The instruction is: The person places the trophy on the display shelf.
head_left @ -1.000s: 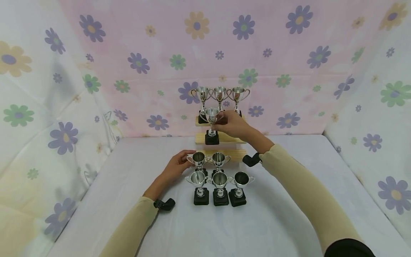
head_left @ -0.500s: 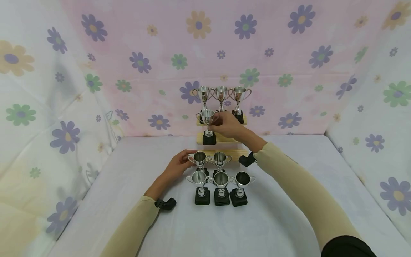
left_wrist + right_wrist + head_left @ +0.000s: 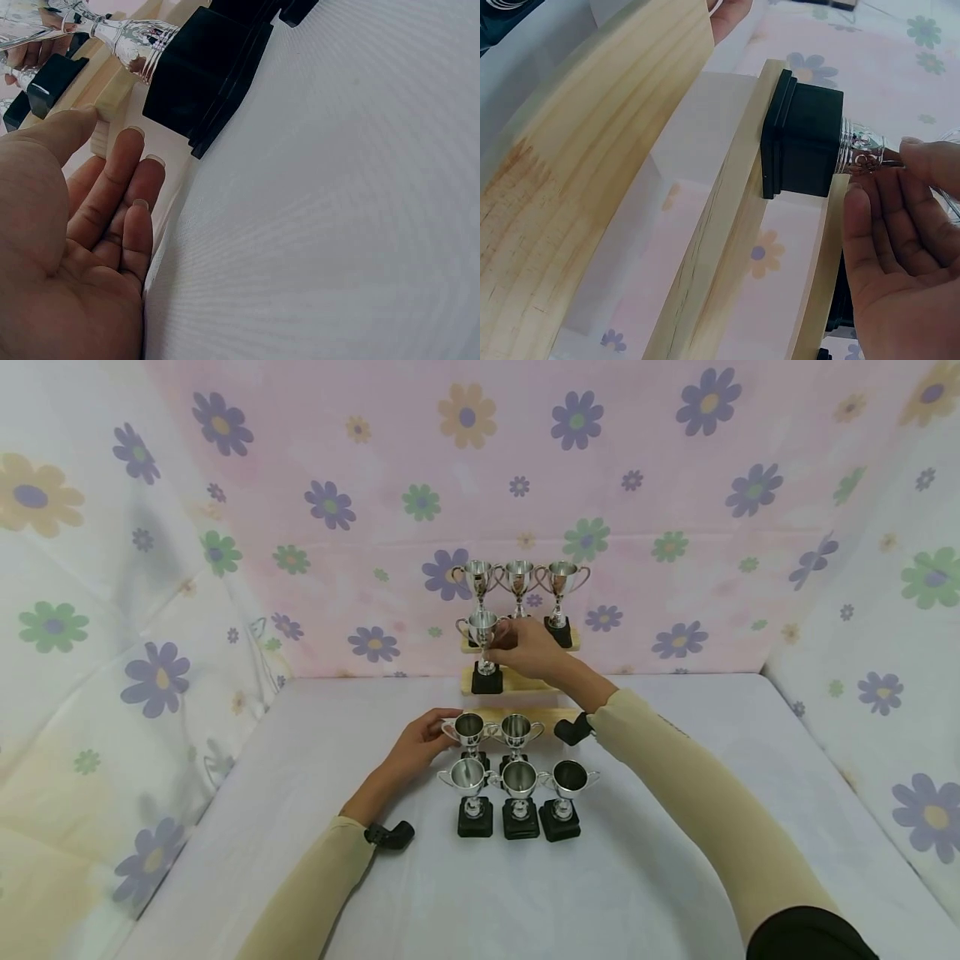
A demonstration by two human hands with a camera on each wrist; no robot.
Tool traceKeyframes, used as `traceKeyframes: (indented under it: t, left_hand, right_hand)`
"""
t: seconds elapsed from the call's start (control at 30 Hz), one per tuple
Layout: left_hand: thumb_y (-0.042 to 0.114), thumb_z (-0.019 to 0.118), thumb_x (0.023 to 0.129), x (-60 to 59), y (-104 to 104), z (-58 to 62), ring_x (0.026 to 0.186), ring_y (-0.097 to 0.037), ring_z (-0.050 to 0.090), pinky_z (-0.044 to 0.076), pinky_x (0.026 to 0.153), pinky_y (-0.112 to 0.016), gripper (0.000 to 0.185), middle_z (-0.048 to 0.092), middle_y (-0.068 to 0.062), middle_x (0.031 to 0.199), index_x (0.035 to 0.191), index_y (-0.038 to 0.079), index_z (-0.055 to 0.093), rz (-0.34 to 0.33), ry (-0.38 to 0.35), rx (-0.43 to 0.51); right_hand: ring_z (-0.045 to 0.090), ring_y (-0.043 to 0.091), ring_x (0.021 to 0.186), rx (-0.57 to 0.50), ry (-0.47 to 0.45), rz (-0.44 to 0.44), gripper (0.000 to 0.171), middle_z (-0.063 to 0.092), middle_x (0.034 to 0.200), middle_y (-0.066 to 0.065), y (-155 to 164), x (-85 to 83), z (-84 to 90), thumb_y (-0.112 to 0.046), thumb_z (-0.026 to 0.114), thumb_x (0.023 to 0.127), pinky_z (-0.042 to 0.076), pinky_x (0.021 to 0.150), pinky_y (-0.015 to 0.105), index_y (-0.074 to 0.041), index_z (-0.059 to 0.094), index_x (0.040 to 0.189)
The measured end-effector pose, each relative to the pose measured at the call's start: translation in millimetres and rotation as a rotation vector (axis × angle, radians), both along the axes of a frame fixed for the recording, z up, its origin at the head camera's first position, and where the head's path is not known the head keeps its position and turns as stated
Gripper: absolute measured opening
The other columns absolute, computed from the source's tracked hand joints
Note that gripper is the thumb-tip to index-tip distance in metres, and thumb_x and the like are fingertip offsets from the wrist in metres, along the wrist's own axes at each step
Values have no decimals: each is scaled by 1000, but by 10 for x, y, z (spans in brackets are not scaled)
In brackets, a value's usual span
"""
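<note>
My right hand [image 3: 534, 650] pinches the stem of a silver trophy cup [image 3: 480, 627] at the left end of the middle wooden step [image 3: 528, 682]. In the right wrist view its black base [image 3: 804, 139] sits upright against that step, thumb and fingers at the stem. My left hand [image 3: 412, 745] rests at the left end of the lowest step [image 3: 551, 720], fingers loosely bent; in the left wrist view the thumb [image 3: 64, 135] touches the wood's end. Three more trophy cups [image 3: 558, 581] stand on the top step, their bases partly hidden behind the right hand.
In front of the stand, several trophy cups stand in two rows on the white cloth: two behind [image 3: 516, 731], three in front [image 3: 520, 781]. White cloth [image 3: 360, 902] covers the table. A flowered backdrop [image 3: 360, 543] rises behind and at both sides.
My right hand has carried the trophy cup slightly left and down to the left end of the middle step. The left hand stays by the lowest step.
</note>
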State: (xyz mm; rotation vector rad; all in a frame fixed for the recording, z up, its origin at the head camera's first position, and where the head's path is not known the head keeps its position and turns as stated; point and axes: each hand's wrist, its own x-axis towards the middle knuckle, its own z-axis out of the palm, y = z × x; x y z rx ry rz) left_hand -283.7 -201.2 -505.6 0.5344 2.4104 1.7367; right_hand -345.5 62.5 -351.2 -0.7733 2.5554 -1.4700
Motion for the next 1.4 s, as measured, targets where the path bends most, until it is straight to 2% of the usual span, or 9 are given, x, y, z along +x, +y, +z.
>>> traceKeyframes:
  t: [0.37,0.63,0.9,1.13,1.4]
  left_hand:
    - [9,66,106,-10,18,-9,102,-17,73,53,91,-24,45,75,-14,129,150,10,57,1,11,6]
    - [7,64,106,-2,27,13,103,-17,74,54,92,-24,48,73,-18,130,153,6,53,3,7,29]
    - [10,66,106,6,28,27,105,-19,74,53,93,-24,45,75,-15,128,150,10,57,14,-1,6]
    - [10,66,106,18,19,24,101,-19,74,51,97,-30,44,76,-12,125,149,12,59,20,3,-12]
    - [11,65,107,8,1,-9,101,-17,74,52,97,-32,44,76,-12,124,150,11,57,11,13,-14]
  right_hand:
    - [70,31,110,26,-6,-78,26,76,115,17,-26,34,21,-16,75,100,55,96,45,1,78,119]
    - [69,31,111,-11,-29,-137,23,75,115,16,-71,48,20,-14,76,99,55,97,44,-1,80,117]
    - [69,31,109,-4,-16,-162,22,75,115,15,-92,45,10,-14,76,99,56,94,44,-1,80,116]
    - [70,31,105,11,3,-168,21,74,114,16,-114,80,24,-14,76,99,55,92,43,-1,81,114]
    - [71,30,102,-26,-24,-171,20,75,113,16,-116,74,8,-13,76,98,56,89,42,0,81,114]
